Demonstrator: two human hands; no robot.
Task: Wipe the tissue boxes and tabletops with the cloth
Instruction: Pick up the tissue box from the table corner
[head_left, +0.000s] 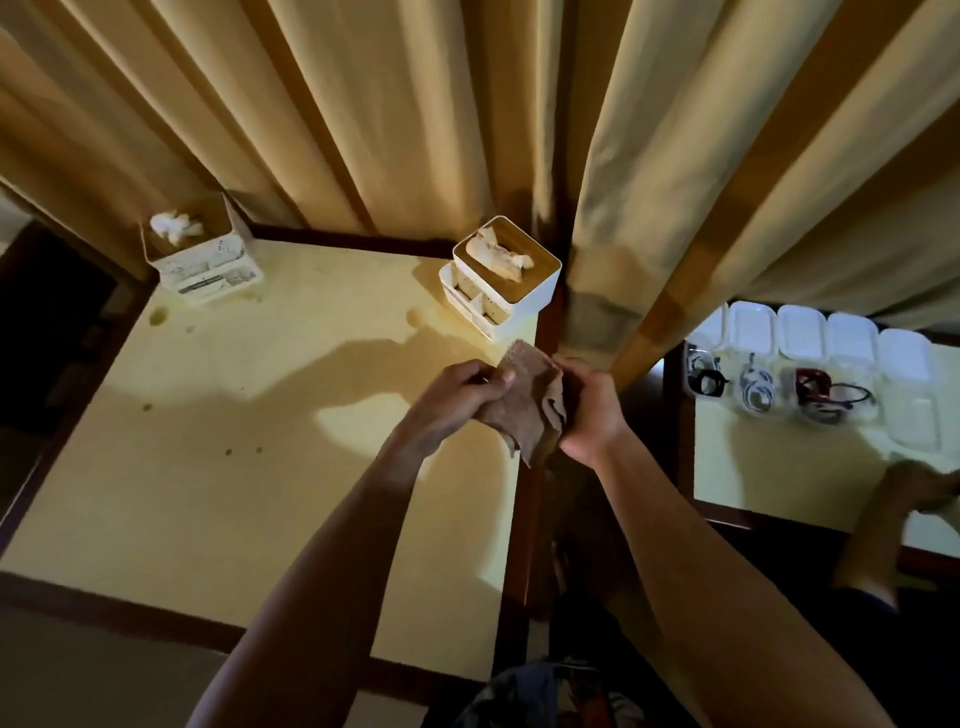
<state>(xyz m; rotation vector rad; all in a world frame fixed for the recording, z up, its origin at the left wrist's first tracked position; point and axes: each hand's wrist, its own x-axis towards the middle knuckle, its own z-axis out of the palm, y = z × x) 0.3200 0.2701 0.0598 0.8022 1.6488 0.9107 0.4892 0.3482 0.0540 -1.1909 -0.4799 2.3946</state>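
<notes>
A: Holding the cloth (530, 405) between both hands, over the right edge of the near table (260, 467). Left hand (452, 400) has fingers curled round the cloth's left side, thumb on top. Right hand (589, 410) is wrapped round the right side. Cloth is bunched, one corner sticking up, not touching the tabletop.

B: Step?

A: Looks like folding or regripping the cloth, not wiping yet. My read only.

B: Table state?

A: Dark spots near the left edge and mid-table, a stain ring toward the far left corner. Another smear just in front of the nearer tissue box (501, 280), which sits at the far right corner, tissue poking out the top. Second tissue box (200, 249) at the far left corner, also with tissue showing.

B: Anything else?

A: Curtains (415, 114) hang behind both boxes. A second table (769, 467) to the right, with clear containers (831, 364) along its far edge. Another person's hand (914, 488) rests near its front edge, blurred.

B: Next move?

A: Probably one hand takes the cloth flat and goes to the far right box, just beyond the hands. It may need the other hand steadying it, since it looks light.
</notes>
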